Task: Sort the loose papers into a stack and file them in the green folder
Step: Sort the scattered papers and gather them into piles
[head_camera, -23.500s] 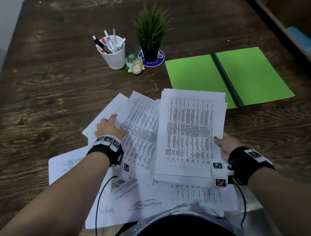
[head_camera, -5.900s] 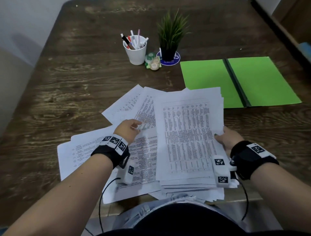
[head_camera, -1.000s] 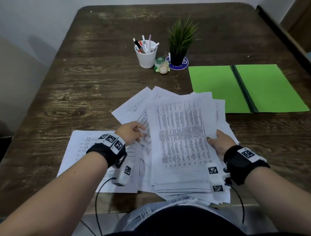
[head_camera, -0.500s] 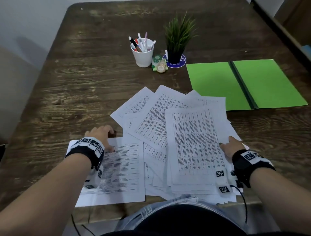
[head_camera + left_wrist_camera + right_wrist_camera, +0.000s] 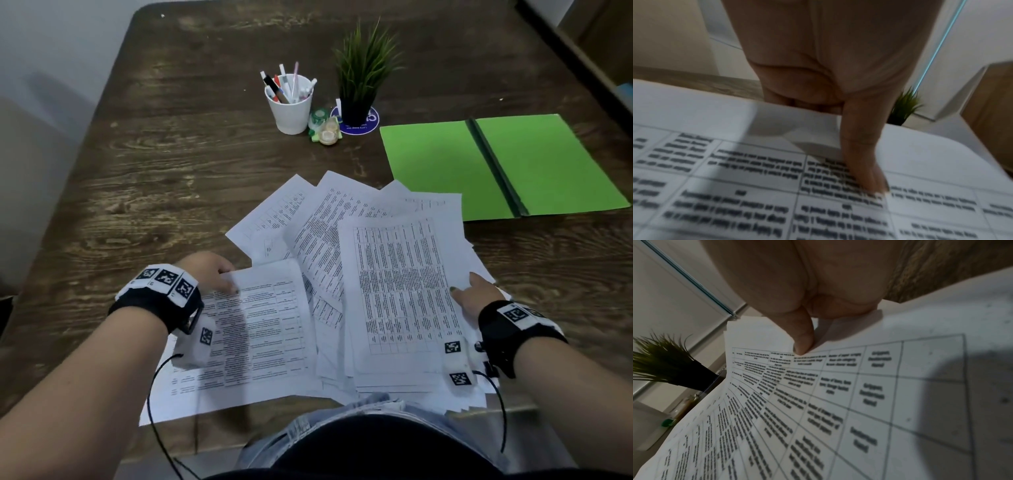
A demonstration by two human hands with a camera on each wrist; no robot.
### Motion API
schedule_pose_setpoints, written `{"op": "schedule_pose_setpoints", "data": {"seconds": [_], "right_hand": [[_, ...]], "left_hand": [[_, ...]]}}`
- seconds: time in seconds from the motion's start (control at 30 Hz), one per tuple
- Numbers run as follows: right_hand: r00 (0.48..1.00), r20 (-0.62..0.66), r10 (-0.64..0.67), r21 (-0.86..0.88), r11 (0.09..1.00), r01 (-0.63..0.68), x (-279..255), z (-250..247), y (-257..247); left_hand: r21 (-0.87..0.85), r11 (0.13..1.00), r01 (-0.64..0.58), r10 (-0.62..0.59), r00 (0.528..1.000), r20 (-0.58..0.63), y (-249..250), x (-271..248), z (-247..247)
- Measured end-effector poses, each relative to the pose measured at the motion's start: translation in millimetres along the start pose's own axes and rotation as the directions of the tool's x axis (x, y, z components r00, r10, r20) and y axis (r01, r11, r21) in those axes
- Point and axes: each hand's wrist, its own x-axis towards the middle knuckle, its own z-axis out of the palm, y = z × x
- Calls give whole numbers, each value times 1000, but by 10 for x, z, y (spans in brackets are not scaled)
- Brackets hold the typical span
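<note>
Printed white papers lie spread on the dark wooden table near its front edge. My left hand (image 5: 224, 279) pinches the top left corner of a loose sheet (image 5: 270, 329) and lifts that edge off the table. In the left wrist view the thumb (image 5: 865, 162) presses on top of that sheet (image 5: 756, 186), with the fingers hidden beneath it. My right hand (image 5: 474, 294) grips the right edge of the gathered paper stack (image 5: 400, 291). The thumb (image 5: 803, 340) lies on its top page (image 5: 838, 402). The green folder (image 5: 442, 168) lies open and flat at the back right.
More loose sheets (image 5: 274, 219) fan out behind the stack toward the table's middle. A white pen cup (image 5: 291, 109), a small tape roll (image 5: 325, 132) and a potted plant (image 5: 359, 85) stand at the back centre. Bare wood runs along the left side.
My left hand, which lay flat on the left sheet's corner, now pinches it and has raised its top edge, drawing it rightward. The right hand stays on the stack's right edge.
</note>
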Motion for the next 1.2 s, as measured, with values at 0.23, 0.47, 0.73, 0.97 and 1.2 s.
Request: {"op": "schedule_pose_setpoints", "data": {"seconds": [0.23,0.47,0.73,0.97,1.2], "right_hand": [[1000,20,-18,-12,1000,19,22,-25,32],[998,29,-63,59,996,61,45,-75,49],[989,12,-149,288,947,140,82,-181,17],[957,68,-282,622,762,180,-28,-128,-94],[934,80,-348,693,693,199,-303,-204,-285]], "left_hand": [[-145,987,-75,64,995,-79,219,-442,-520],[-615,727,-305,190,950,-247,446,-580,-535],[-865,397,-307,142,952,-272,1073,-492,-25],[-689,707,-158,-130,929,-346,1324,-293,254],[-792,572,-213,-221,890,-398,1454,-324,315]]}}
